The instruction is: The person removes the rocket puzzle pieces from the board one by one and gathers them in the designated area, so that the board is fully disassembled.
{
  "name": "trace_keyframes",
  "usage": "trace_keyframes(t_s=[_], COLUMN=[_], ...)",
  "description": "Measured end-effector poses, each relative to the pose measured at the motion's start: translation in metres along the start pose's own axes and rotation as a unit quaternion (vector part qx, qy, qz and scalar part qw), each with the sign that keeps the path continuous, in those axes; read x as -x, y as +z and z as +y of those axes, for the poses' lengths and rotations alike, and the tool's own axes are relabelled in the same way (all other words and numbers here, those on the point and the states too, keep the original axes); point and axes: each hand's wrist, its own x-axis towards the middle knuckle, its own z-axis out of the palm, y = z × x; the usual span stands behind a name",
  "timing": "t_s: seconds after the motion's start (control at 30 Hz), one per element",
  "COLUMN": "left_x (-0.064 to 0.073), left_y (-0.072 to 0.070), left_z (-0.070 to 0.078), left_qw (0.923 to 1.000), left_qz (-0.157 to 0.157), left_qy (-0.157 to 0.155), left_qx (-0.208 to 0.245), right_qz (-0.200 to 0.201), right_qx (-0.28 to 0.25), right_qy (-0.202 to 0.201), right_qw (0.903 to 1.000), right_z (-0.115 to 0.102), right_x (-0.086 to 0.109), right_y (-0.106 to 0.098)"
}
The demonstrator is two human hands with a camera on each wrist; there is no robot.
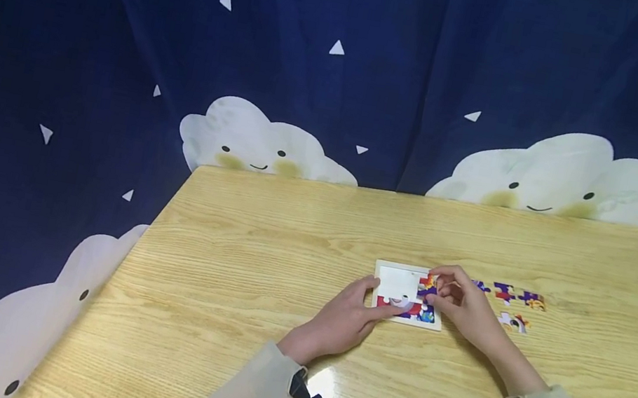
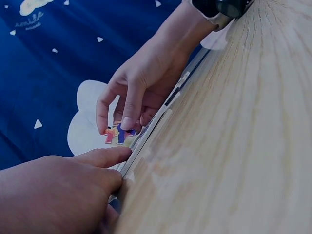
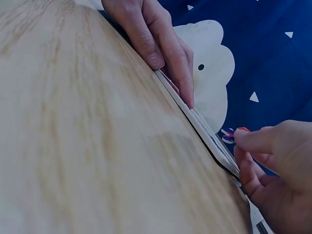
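Observation:
In the head view a small white-framed jigsaw tray [image 1: 436, 325] lies on the table, part filled with colourful pieces along its bottom and right sides. My left hand [image 1: 341, 317] holds the tray at its lower left corner, one digit lying over the lower pieces. My right hand [image 1: 466, 310] is over the tray's right side. Between its thumb and forefinger it pinches a puzzle piece [image 2: 119, 134], purple, red and orange in the left wrist view. The right wrist view shows the piece [image 3: 228, 135] mostly covered by the fingers.
Several loose puzzle pieces [image 1: 504, 292] lie right of the tray, and another loose piece [image 1: 513, 323] sits nearer, just beyond the right hand. The wooden table [image 1: 262, 232] ends at a dark blue curtain [image 1: 313, 84] with white clouds and triangles.

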Motion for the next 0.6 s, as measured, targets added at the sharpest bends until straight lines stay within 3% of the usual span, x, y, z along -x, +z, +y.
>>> trace_keyframes(t_s=[0.33, 0.6], left_x=[0.0006, 0.0005], left_y=[-0.0006, -0.0017], left_z=[-0.0004, -0.0003], left_qw=[1.0, 0.9998], left_qz=[0.008, 0.016], left_qy=[0.002, 0.012], left_qx=[-0.003, -0.004], right_qz=[-0.007, 0.0], right_qx=[-0.041, -0.016], right_qy=[0.022, 0.046], right_qw=[0.9989, 0.9988], right_z=[-0.0052, -0.0019], right_x=[0.0009, 0.006], right_y=[-0.0008, -0.0063])
